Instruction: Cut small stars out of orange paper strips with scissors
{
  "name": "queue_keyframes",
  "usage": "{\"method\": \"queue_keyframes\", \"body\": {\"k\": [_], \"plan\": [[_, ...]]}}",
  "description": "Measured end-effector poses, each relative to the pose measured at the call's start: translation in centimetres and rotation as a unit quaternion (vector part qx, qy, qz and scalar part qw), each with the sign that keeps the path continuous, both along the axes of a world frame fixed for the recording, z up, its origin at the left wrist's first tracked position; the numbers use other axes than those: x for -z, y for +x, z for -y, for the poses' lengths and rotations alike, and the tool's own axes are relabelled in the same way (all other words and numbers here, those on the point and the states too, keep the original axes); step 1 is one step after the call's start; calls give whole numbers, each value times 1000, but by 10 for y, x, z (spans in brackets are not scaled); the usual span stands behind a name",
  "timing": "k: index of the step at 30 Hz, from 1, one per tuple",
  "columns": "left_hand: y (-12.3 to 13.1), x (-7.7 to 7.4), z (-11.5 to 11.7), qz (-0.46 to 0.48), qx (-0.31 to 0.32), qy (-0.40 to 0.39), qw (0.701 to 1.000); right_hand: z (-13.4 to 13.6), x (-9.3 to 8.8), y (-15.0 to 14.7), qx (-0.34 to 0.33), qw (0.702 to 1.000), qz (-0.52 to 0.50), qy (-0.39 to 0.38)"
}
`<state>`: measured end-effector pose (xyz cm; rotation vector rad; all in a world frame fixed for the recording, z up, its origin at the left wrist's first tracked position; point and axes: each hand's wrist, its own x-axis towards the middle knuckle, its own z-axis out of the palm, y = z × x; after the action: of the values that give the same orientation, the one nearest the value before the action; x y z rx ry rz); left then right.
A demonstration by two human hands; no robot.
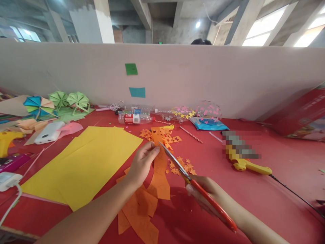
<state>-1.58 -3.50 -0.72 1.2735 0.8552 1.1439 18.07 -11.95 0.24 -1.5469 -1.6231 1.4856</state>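
Though cluttered, red table (286, 159); beams (141, 13).

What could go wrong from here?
The scissors point at the left hand, tip close to the thumb, so a slip might nick it.
The left hand pinches the orange strip high up, leaving its lower end unheld; it may bend and spoil a cut.
Loose stars lie near the right hand, which could scatter them.

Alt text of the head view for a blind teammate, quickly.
The right hand holds red-handled scissors to an orange paper strip pinched in the left hand; small orange stars and yellow sheets lie on the red table.
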Motion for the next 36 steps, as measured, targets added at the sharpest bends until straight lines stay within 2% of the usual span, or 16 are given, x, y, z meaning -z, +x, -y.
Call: {"method": "queue_keyframes", "body": {"k": [13, 23, 32, 36], "plan": [[0, -5, 2, -32, -55, 43, 997, 2, 7, 4, -32, 999, -10, 4], [1, -7, 6, -46, -50, 48, 997, 3, -1, -6, -15, 1000, 8, -11], [-1, -5, 5, -57, -40, 47, 996, 6, 16, -5, 24, 1000, -8, -10], [-1, -2, 5, -53, -25, 35, 998, 4, 15, -7, 18, 999, -14, -26]]}}
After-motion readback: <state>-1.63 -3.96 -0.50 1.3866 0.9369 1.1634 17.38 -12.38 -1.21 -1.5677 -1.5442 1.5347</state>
